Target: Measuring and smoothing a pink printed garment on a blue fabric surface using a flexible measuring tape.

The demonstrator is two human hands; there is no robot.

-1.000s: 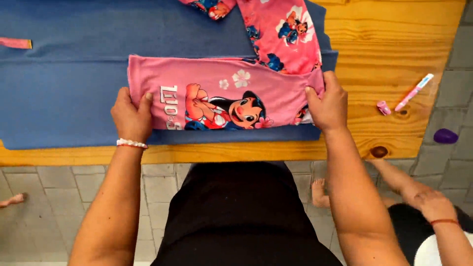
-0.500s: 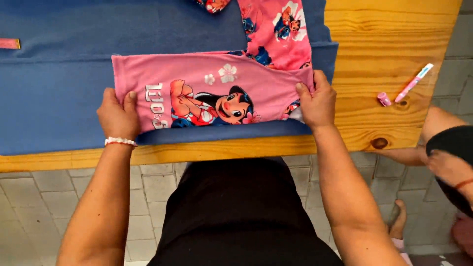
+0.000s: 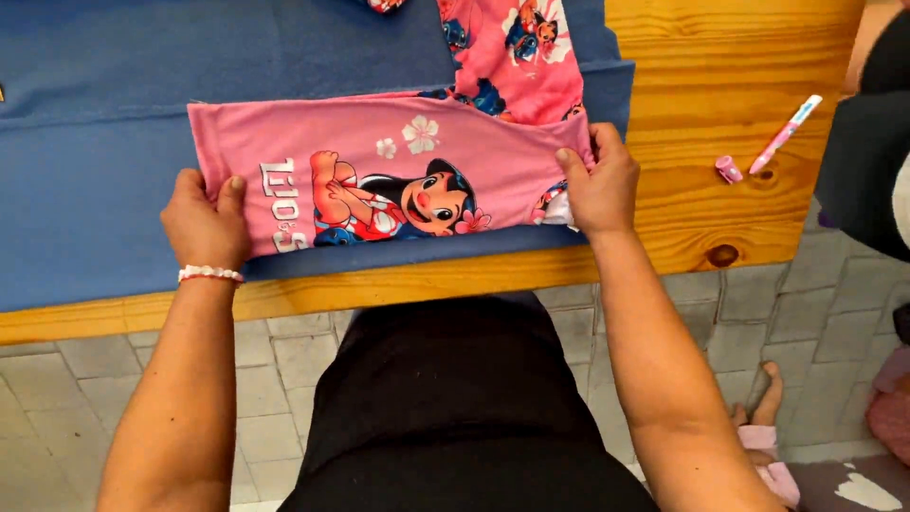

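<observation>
Both hands had slid slightly left with the pink garment (image 3: 398,180) since the earlier frame. Left hand (image 3: 207,220) and right hand (image 3: 599,185) each kept a grip pinching its near corners, equally close. Its long axis ran left-right across the blue cloth (image 3: 95,190) on the worktop (image 3: 739,76), extending away toward the far side.

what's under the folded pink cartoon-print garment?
A blue cloth spread over the wooden table. A white scrap peeks out by the right hand; anything else beneath is covered.
</observation>
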